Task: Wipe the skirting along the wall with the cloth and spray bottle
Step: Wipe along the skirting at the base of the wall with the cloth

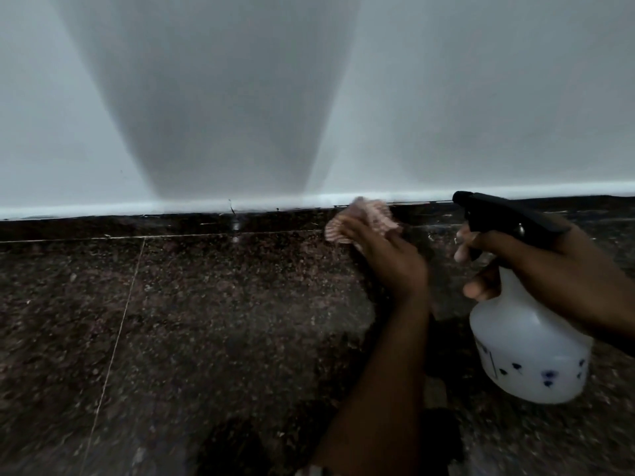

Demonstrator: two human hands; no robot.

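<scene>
The skirting [192,225] is a dark speckled stone strip at the foot of the pale wall [481,97], and its long axis runs nearly level across the view, left to right, rising slightly toward the right. That line is what the coming stroke has to follow. The left hand [385,259] is the nearer one to it: its grip is clenched on a bunched pinkish striped cloth [364,218], and the cloth is pressed against the skirting right at the seam below the white painted edge. From that contact point a long stretch of skirting lies off to the left, with a small dark scuff and a shiny drip mark [235,225] on it not far along. So a sideways pull to the left, kept parallel to the floor [171,321], looks like the sensible direction. The right hand [549,266] is held back from the wall, above the floor and just to the right of the left hand. Its grip is wrapped round the neck of a white spray bottle [529,345], whose black nozzle [462,196] points left along the skirting toward the cloth, close to it but apart. One finger seems to sit at the trigger, though blur makes that uncertain.
</scene>
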